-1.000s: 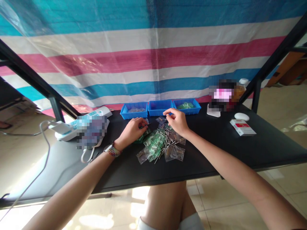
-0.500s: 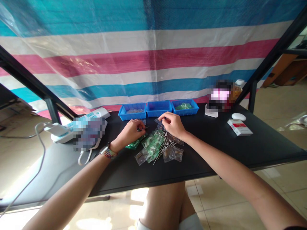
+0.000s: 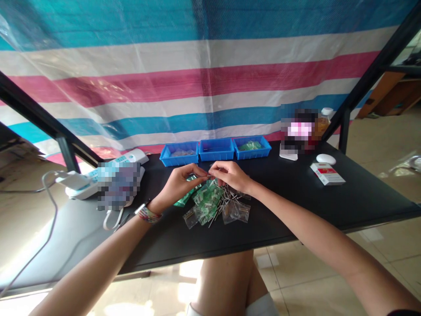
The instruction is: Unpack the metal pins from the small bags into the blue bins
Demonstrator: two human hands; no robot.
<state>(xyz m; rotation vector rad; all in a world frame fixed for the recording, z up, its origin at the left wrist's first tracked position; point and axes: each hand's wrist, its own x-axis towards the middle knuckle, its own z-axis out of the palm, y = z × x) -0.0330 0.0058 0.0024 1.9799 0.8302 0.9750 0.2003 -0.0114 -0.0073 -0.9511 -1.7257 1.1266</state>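
My left hand (image 3: 184,183) and my right hand (image 3: 229,175) meet at their fingertips above the back of a pile. Both are closed in a pinch; whatever lies between the fingers is too small to make out. Below them are green packets (image 3: 208,199), thin metal rods (image 3: 223,204) and clear bags (image 3: 236,212) with small brass-coloured pieces. Behind the hands stand three blue bins: the left bin (image 3: 179,160) holds clear bags, the middle bin (image 3: 217,155) shows a bare floor, and the right bin (image 3: 252,153) holds green packets.
On the left lie a white power strip (image 3: 136,157) with a plugged-in charger (image 3: 74,180) and a cable. A red-and-white box (image 3: 328,174), a white oval object (image 3: 326,159) and a bottle (image 3: 324,123) are at the right. A striped sheet (image 3: 210,83) hangs behind the black table (image 3: 154,245).
My hands have come together from a small gap, the left moving right and the right moving slightly down. The dark item seen in my left hand is now hidden. The view has shifted slightly.
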